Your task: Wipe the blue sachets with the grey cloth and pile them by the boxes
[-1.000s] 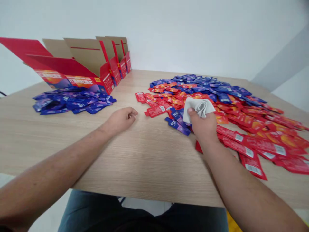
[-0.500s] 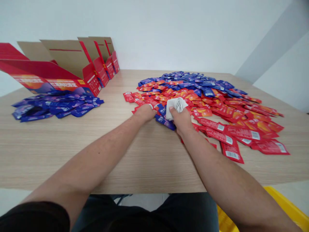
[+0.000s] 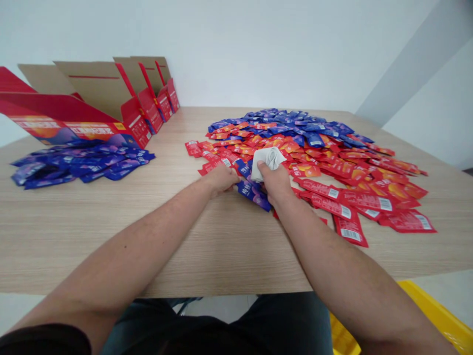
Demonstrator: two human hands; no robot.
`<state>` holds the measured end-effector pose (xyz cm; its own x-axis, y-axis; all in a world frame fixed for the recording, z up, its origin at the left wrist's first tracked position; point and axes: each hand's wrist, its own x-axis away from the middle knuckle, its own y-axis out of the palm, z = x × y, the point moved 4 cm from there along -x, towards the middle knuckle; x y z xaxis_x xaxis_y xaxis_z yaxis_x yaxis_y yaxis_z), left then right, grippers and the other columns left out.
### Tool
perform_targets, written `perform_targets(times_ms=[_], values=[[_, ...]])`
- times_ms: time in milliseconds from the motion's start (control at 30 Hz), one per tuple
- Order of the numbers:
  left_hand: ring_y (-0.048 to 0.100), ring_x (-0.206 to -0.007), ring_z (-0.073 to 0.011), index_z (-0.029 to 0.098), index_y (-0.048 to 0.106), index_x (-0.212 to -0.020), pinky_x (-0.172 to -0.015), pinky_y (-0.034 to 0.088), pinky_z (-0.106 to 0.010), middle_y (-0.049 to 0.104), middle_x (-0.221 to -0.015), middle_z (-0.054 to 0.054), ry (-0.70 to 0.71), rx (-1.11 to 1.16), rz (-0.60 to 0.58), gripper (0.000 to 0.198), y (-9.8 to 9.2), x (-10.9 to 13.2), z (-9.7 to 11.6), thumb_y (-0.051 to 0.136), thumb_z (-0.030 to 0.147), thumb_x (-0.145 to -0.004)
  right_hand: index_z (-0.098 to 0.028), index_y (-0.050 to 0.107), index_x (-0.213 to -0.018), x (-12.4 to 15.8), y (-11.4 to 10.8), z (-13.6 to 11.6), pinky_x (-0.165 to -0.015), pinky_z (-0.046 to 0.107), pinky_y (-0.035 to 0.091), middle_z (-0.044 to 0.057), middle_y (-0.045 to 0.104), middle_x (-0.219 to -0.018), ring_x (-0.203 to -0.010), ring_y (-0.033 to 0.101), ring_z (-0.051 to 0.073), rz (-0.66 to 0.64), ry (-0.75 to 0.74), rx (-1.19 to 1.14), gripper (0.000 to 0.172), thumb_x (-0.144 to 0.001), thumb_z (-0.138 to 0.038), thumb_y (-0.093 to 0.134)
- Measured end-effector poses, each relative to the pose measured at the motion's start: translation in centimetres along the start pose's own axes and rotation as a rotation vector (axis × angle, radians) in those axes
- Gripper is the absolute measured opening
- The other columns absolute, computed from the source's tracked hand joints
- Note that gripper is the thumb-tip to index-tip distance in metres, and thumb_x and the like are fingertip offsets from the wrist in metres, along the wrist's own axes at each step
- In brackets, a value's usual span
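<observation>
Head view: left hand (image 3: 221, 178) and right hand (image 3: 275, 181) at 2 blue packets (image 3: 254, 193) on desk (image 3: 221, 246).
1 yellow crate (image 3: 432, 310) lower right, contents hidden; left grip nearly closed at packets' left ends, can't tell if pinching; packets overlap, white print, purple patches; right grip closed on 1 folded white cloth (image 3: 261, 160); red packets (image 3: 373, 199), dozens, beyond; 1 blue heap (image 3: 99, 160) left; 4+ open red cartons (image 3: 90, 129) behind it, insides mostly hidden.
</observation>
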<state>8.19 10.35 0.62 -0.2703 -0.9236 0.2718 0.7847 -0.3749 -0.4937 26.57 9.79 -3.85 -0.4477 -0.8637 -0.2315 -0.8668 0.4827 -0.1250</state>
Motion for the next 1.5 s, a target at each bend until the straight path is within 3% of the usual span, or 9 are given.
perform_targets(times_ms=[100, 233, 400, 533, 667, 833, 1067, 1333, 1500], values=[[0.061, -0.059, -0.0141, 0.018, 0.060, -0.074, -0.049, 0.040, -0.024, 0.066, -0.068, -0.004, 0.030, 0.039, -0.022, 0.015, 0.1, 1.8, -0.7, 0.061, 0.022, -0.088, -0.018, 0.065, -0.122, 0.3, 0.2, -0.6, -0.086, 0.041, 0.061, 0.009, 0.076, -0.109, -0.099, 0.073, 0.024, 0.026, 0.013, -0.016, 0.051, -0.084, -0.052, 0.068], [0.061, -0.059, -0.0154, 0.019, 0.059, -0.078, -0.046, 0.042, -0.024, 0.064, -0.068, -0.003, 0.081, 0.021, 0.036, 0.012, -2.3, 3.8, -2.0, 0.060, 0.025, -0.089, -0.020, 0.066, -0.121, 1.3, 0.5, -2.4, -0.087, 0.039, 0.060, 0.006, 0.076, -0.113, -0.101, 0.073, 0.023, -0.083, -0.011, -0.120, 0.046, -0.083, -0.046, 0.071], [0.047, -0.049, -0.0103, 0.019, 0.058, -0.075, -0.044, 0.037, -0.022, 0.053, -0.059, 0.001, 0.091, 0.085, 0.047, 0.018, -5.5, 4.3, -4.9, 0.061, 0.029, -0.090, -0.023, 0.070, -0.108, 4.7, 2.2, -5.2, -0.081, 0.035, 0.058, 0.001, 0.076, -0.101, -0.090, 0.071, 0.021, -0.563, -0.087, -0.114, 0.032, -0.083, -0.043, 0.073], [0.042, -0.047, -0.0088, 0.017, 0.059, -0.074, -0.044, 0.031, -0.023, 0.051, -0.057, 0.002, 0.068, 0.280, 0.020, 0.025, -5.3, 3.8, -6.7, 0.062, 0.037, -0.089, -0.022, 0.071, -0.101, 8.2, 3.9, -6.5, -0.079, 0.032, 0.052, 0.001, 0.075, -0.095, -0.085, 0.067, 0.019, -0.832, -0.304, 0.177, 0.020, -0.084, -0.033, 0.074], [0.051, -0.054, -0.0113, 0.017, 0.062, -0.083, -0.050, 0.036, -0.024, 0.061, -0.067, -0.001, 0.063, 0.363, -0.016, 0.023, -4.5, 3.8, -7.1, 0.067, 0.039, -0.082, -0.020, 0.070, -0.099, 9.4, 4.7, -6.5, -0.079, 0.032, 0.048, 0.003, 0.072, -0.095, -0.088, 0.064, 0.019, -0.826, -0.443, 0.334, 0.018, -0.085, -0.030, 0.075], [0.045, -0.048, -0.0115, 0.019, 0.058, -0.072, -0.047, 0.032, -0.025, 0.054, -0.055, 0.002, 0.068, 0.138, -0.006, 0.030, -4.6, 4.4, -7.2, 0.063, 0.046, -0.084, -0.021, 0.068, -0.097, 9.5, 4.2, -6.8, -0.077, 0.032, 0.049, 0.003, 0.069, -0.093, -0.085, 0.063, 0.019, -0.791, -0.482, 0.408, 0.016, -0.084, -0.025, 0.075], [0.050, -0.051, -0.0123, 0.020, 0.057, -0.079, -0.049, 0.038, -0.026, 0.057, -0.061, 0.002, 0.130, 0.248, -0.039, 0.032, -4.0, 4.8, -7.3, 0.065, 0.051, -0.083, -0.021, 0.066, -0.111, 10.1, 2.9, -8.5, -0.086, 0.036, 0.054, 0.007, 0.071, -0.105, -0.101, 0.064, 0.022, -0.680, -0.657, 0.454, 0.031, -0.081, -0.012, 0.072], [0.049, -0.055, -0.0115, 0.020, 0.054, -0.080, -0.053, 0.037, -0.025, 0.055, -0.063, 0.004, 0.110, 0.345, -0.007, 0.025, -4.0, 4.6, -7.6, 0.065, 0.042, -0.081, -0.021, 0.068, -0.106, 11.4, 3.3, -8.4, -0.081, 0.032, 0.055, 0.006, 0.068, -0.102, -0.095, 0.066, 0.020, -0.940, -0.586, 0.494, 0.025, -0.083, -0.014, 0.072], [0.048, -0.054, -0.0126, 0.021, 0.052, -0.081, -0.052, 0.037, -0.026, 0.055, -0.063, 0.004, 0.112, 0.335, -0.033, 0.029, -3.9, 4.8, -7.4, 0.064, 0.047, -0.081, -0.021, 0.067, -0.109, 11.0, 3.2, -8.5, -0.084, 0.036, 0.055, 0.008, 0.067, -0.102, -0.097, 0.065, 0.024, -0.790, -0.570, 0.520, 0.029, -0.081, -0.015, 0.072]])
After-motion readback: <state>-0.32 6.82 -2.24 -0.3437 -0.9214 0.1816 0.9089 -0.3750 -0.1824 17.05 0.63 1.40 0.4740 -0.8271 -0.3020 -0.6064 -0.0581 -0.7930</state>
